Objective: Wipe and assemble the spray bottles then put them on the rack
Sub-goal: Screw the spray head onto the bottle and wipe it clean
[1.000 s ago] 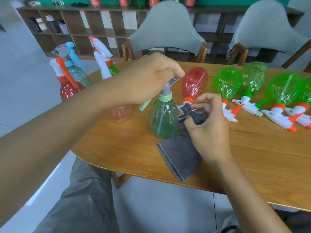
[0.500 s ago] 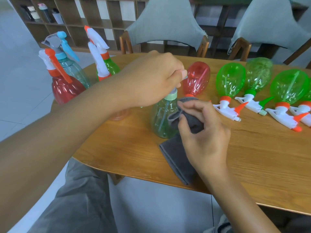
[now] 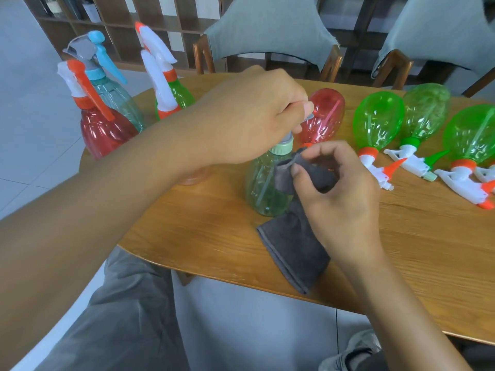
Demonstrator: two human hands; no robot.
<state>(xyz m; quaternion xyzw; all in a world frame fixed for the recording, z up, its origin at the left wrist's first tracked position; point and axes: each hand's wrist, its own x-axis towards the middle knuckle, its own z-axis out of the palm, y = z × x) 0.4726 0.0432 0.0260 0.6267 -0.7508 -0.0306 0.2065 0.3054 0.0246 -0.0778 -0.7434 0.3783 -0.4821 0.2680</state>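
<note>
A pale green spray bottle (image 3: 263, 187) stands upright on the wooden table (image 3: 417, 242). My left hand (image 3: 251, 116) grips its grey spray head from above, hiding most of it. My right hand (image 3: 340, 194) pinches a dark grey cloth (image 3: 297, 245) against the bottle's shoulder, and the rest of the cloth trails down to the table's front edge. Behind the bottle lies a red bottle (image 3: 325, 113) on its side. Green bottles (image 3: 379, 121) with white and orange spray heads lie in a row to the right.
Several assembled bottles stand at the table's left end: a red one (image 3: 104, 129), a teal one (image 3: 117, 97) and a green one (image 3: 176, 95). Two grey-covered chairs (image 3: 270, 30) stand behind the table, in front of a dark wooden shelf unit (image 3: 117, 25).
My right hand has brought the cloth from the bottle's right side up onto its shoulder near the collar. My left hand keeps its grip on the spray head. The camera has tilted down.
</note>
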